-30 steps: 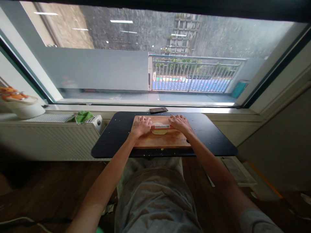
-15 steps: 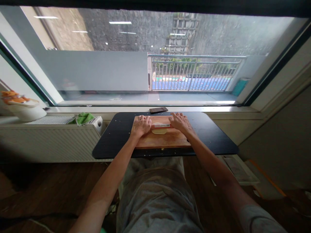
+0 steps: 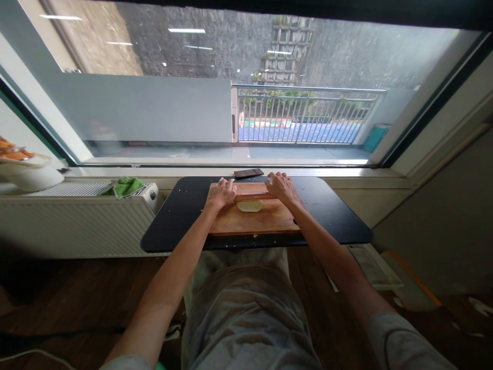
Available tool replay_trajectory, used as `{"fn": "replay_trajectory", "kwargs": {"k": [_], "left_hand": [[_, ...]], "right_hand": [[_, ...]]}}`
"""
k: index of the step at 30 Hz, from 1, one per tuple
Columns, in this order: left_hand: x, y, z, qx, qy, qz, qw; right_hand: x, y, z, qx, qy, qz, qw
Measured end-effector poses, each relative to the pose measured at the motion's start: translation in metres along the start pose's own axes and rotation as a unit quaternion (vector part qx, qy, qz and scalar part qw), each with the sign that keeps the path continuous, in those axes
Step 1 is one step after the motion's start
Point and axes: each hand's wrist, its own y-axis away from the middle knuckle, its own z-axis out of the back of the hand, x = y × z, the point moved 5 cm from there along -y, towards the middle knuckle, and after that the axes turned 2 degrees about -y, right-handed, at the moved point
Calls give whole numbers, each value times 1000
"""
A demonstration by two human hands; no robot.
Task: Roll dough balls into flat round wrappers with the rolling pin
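A wooden rolling pin (image 3: 251, 196) with a red and white label lies crosswise on a wooden cutting board (image 3: 254, 224). My left hand (image 3: 223, 192) is closed over the pin's left end. At the other end my right hand (image 3: 281, 186) grips it from above with curled fingers. Just on my side of the pin, a flat, pale oval piece of dough (image 3: 249, 206) rests on the board; the pin touches or nearly touches its far edge.
The board lies on a black table (image 3: 331, 221) sprinkled with small crumbs. Behind it, a dark flat phone-like object (image 3: 248, 173) lies by the window sill. A radiator (image 3: 77, 221) with a green cloth (image 3: 128, 187) on top stands at left, next to a white pot (image 3: 33, 172).
Both hands have rolled the pin slightly away from me, so more of the dough shows. The label has turned and looks narrower. The whole view has shifted a little.
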Motion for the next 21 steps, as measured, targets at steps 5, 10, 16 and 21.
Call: {"fn": "replay_trajectory", "kwargs": {"k": [5, 10, 16, 21], "left_hand": [[-4, 17, -4, 4, 22, -13, 1000], [-8, 39, -4, -6, 51, -7, 999], [-9, 50, -6, -34, 64, -13, 997], [-7, 38, -9, -31, 48, -25, 998]], "right_hand": [[3, 16, 7, 30, 27, 10, 999], [4, 34, 9, 50, 75, 60, 994], [-5, 58, -3, 40, 94, 87, 991], [-7, 58, -5, 21, 85, 84, 993]]}}
